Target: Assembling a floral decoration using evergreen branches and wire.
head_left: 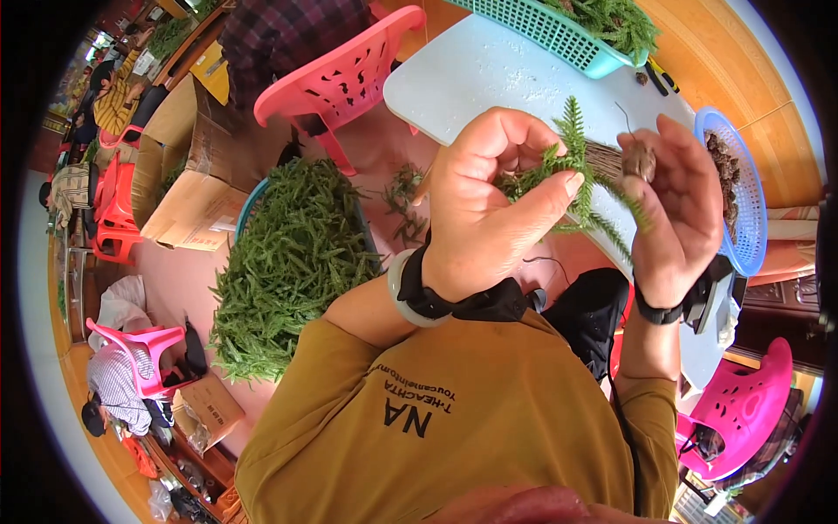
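Observation:
My left hand [480,218] pinches a green pine sprig [573,131] between thumb and fingers, in front of my chest. Several needled tips fan out from its grip toward the right. Held in my curled right hand [685,205] is a small brown pine cone [640,162], with a thin wire [621,113] sticking up from it. One sprig tip reaches the right thumb; whether it touches is hard to tell. Behind the hands, a bundle of thin brown stems [602,159] lies at the edge of the pale table [454,74].
A large tub heaped with green sprigs [292,262] stands on the floor at left. On the table are a green basket [524,39] of sprigs, black-and-yellow pliers [663,77] and a blue basket [756,192] of brown cones. A pink chair [336,74] and cardboard box [196,188] stand beyond; other people sit farther off.

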### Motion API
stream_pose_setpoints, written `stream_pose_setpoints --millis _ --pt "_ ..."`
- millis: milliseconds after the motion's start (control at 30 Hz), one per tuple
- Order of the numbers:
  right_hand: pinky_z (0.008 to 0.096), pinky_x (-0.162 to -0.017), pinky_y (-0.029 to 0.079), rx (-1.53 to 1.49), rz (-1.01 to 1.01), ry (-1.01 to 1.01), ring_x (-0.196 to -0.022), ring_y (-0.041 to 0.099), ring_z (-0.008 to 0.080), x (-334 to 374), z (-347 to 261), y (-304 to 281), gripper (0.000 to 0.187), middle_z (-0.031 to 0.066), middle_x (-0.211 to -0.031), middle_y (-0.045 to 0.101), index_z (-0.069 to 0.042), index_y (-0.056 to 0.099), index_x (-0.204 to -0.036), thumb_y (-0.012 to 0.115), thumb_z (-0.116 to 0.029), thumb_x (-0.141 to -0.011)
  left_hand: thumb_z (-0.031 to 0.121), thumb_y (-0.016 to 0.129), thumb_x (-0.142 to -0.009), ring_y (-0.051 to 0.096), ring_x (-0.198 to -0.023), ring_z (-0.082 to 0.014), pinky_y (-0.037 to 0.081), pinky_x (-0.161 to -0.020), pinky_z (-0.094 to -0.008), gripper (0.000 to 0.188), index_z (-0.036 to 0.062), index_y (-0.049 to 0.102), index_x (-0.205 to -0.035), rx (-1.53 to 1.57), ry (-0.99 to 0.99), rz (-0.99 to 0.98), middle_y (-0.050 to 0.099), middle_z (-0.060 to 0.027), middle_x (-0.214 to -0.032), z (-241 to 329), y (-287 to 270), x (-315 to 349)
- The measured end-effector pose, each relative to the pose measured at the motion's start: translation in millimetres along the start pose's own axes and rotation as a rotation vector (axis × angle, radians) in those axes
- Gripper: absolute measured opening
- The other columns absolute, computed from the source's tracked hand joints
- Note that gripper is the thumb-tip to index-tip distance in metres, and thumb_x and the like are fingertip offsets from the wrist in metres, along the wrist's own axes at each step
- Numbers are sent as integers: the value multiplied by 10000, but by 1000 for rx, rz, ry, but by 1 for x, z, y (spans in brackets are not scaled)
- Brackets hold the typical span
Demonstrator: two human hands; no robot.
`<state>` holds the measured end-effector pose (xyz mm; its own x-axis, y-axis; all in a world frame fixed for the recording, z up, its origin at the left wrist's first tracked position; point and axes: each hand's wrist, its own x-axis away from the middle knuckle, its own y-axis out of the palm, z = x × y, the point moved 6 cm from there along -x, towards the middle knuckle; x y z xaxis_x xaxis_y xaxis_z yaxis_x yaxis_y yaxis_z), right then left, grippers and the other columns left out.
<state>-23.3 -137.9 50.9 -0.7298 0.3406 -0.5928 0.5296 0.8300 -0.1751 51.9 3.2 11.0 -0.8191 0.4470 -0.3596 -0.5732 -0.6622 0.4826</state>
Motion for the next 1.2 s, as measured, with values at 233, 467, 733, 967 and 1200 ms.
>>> stream_pose_setpoints --millis 233,467,733,967,1200 --pt "301 -853 457 -338 -4 87 -967 578 209 25 -20 -7 352 163 -1037 586 64 521 -1082 636 46 -750 -69 598 -780 544 -717 -73 489 -618 -206 194 -11 505 -939 -314 179 -102 562 -40 -850 4 5 7" --pt "268 -690 455 -337 -94 45 -781 541 164 36 -21 -8 408 216 -1090 540 41 511 -1121 655 -97 -765 -63 601 -781 539 -704 -63 457 -590 -191 204 -12 504 -952 -141 68 -105 569 -44 -853 -4 13 9" --pt "275 -773 459 -479 -120 168 -891 557 192 50 -6 -6 393 180 -1071 550 76 526 -1075 686 -33 -733 -35 606 -754 522 -685 -43 425 -599 -182 192 -2 526 -926 -50 -28 -98 569 -13 -805 -1 23 18" --pt "252 -673 434 -306 -106 113 -830 523 180 59 -15 -16 413 213 -1091 523 56 523 -1110 660 -120 -762 -3 617 -726 507 -657 -39 413 -584 -193 192 4 536 -900 -74 2 -83 569 -5 -775 -3 25 18" --pt "246 -624 431 -281 -126 21 -819 521 191 63 -19 -19 440 232 -1089 517 54 523 -1117 662 -172 -766 6 632 -704 489 -630 -44 394 -563 -198 208 8 534 -888 -128 186 -85 565 -7 -775 0 24 20"
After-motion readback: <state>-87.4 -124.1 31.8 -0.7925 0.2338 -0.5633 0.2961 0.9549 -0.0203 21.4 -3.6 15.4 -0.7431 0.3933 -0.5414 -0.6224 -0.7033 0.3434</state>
